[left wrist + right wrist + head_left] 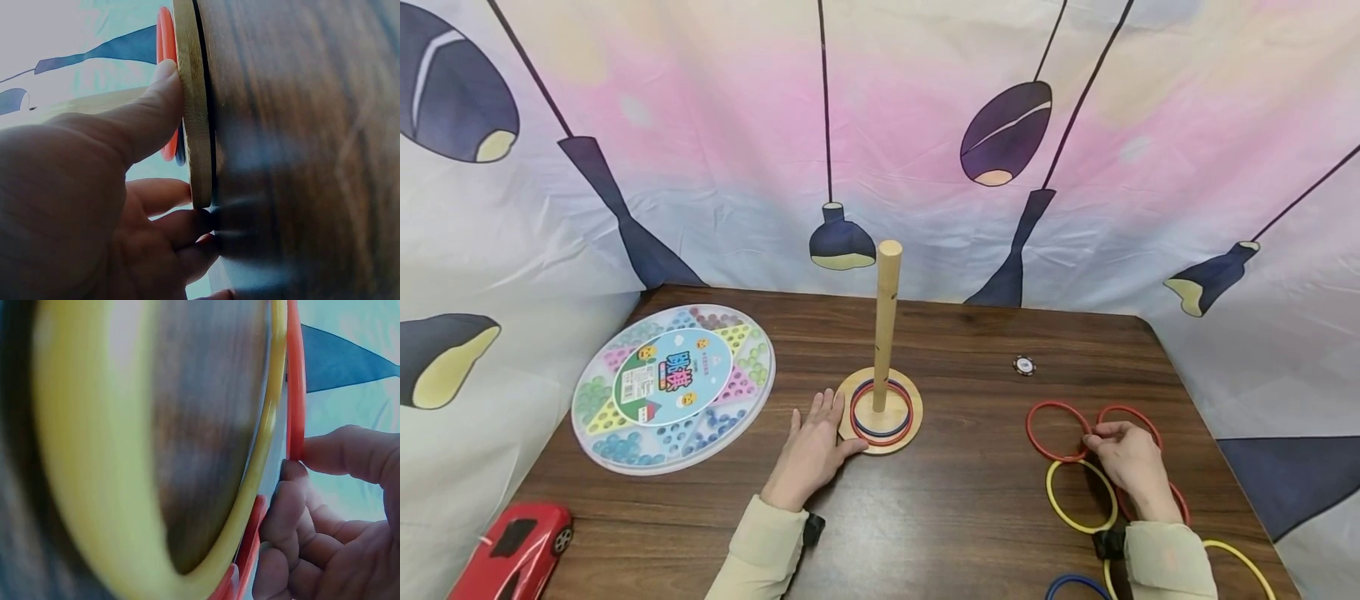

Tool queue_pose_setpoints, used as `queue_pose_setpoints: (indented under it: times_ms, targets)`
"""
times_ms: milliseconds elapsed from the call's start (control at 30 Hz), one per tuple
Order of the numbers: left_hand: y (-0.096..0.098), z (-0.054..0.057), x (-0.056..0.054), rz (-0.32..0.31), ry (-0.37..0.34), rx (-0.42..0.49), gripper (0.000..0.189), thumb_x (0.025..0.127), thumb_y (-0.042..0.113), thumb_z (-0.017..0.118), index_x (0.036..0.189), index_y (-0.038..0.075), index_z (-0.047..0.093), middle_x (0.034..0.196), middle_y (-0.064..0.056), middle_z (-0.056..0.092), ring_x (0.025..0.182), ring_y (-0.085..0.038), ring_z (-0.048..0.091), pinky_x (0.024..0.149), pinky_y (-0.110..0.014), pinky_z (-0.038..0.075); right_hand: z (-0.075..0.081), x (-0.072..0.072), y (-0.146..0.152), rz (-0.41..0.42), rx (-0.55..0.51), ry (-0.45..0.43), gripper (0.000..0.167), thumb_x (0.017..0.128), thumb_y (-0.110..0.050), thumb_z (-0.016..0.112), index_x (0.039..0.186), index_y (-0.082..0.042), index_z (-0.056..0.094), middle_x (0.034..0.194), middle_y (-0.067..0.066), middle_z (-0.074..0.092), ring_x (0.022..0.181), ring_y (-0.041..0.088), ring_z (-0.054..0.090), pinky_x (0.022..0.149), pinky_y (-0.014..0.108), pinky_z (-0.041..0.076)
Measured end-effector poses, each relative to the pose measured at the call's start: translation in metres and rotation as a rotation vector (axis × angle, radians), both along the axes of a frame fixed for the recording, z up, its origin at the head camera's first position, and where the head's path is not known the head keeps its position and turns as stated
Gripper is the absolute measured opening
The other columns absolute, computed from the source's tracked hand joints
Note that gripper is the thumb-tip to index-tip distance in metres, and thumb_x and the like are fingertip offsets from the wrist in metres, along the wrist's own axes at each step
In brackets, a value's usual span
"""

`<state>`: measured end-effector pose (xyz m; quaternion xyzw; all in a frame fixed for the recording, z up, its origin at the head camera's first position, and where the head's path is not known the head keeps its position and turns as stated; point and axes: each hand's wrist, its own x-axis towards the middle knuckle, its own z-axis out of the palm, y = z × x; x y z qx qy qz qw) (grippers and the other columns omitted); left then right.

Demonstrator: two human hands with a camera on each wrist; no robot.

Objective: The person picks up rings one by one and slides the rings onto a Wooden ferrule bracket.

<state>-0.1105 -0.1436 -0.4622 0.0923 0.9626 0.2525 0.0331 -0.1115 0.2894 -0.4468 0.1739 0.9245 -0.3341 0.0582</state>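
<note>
A round wooden base (859, 385) carries an upright wooden peg (886, 325), with red rings (913, 412) and a dark blue ring (880, 435) lying around its foot. My left hand (811, 450) rests at the base's left edge, thumb on its near rim and fingers along the side. In the left wrist view the thumb lies beside the red ring (165, 37). On the right, my right hand (1126, 460) pinches the edge of a red ring (1033, 429) between thumb and fingertips. A yellow ring (1060, 510) lies just below that ring.
More red rings (1138, 412), yellow rings (1240, 557) and a blue ring (1075, 579) lie around the right forearm. Behind them is a poker chip (1024, 365). A round Chinese checkers set (752, 350) and a red toy car (523, 546) occupy the left side. A printed curtain (737, 167) hangs behind the table.
</note>
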Motion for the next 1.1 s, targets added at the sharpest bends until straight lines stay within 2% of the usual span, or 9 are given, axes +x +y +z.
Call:
queue_pose_setpoints:
  times_ms: [167,400,700,967,1100]
  targets:
    - [-0.001,0.000,0.000,-0.001,0.000,0.006,0.082,0.089,0.040,0.068,0.147,-0.007,0.035,0.152,-0.029,0.028,0.143,-0.041,0.022,0.111,-0.066,0.014,0.000,0.002,0.000,0.008,-0.073,0.013,0.042,0.097,-0.025,0.058,0.124,0.008,0.056,0.096,0.015,0.064,0.080,0.021,0.061,0.061,0.029,0.049]
    - [-0.001,-0.001,0.000,0.000,0.005,-0.001,0.082,0.089,0.040,0.068,0.147,-0.007,0.035,0.151,-0.029,0.029,0.143,-0.041,0.023,0.110,-0.066,0.015,0.003,0.003,0.000,0.006,-0.216,0.052,0.048,0.098,-0.028,0.058,0.129,0.009,0.054,0.097,0.010,0.069,0.079,0.013,0.062,0.065,0.026,0.051]
    - [-0.001,-0.002,0.000,0.002,0.007,-0.002,0.082,0.088,0.041,0.068,0.147,-0.007,0.035,0.152,-0.028,0.029,0.143,-0.040,0.023,0.110,-0.065,0.015,0.010,0.007,-0.005,0.021,-0.257,0.090,0.055,0.098,-0.036,0.057,0.136,0.004,0.052,0.112,0.017,0.064,0.083,0.007,0.061,0.071,0.025,0.054]
    - [-0.001,-0.002,0.000,0.001,0.006,-0.002,0.082,0.089,0.040,0.068,0.147,-0.007,0.035,0.152,-0.028,0.029,0.143,-0.040,0.023,0.111,-0.065,0.015,0.025,0.011,-0.011,0.034,-0.291,0.172,0.052,0.096,-0.035,0.061,0.133,0.001,0.055,0.092,0.005,0.066,0.079,0.018,0.061,0.065,0.028,0.052]
    - [-0.001,-0.001,0.000,0.000,0.007,0.001,0.082,0.089,0.041,0.068,0.147,-0.007,0.035,0.152,-0.028,0.029,0.143,-0.040,0.023,0.111,-0.065,0.015,0.033,0.014,-0.015,0.039,-0.298,0.200,0.052,0.095,-0.040,0.062,0.132,-0.004,0.057,0.092,0.004,0.066,0.082,0.020,0.063,0.065,0.029,0.053]
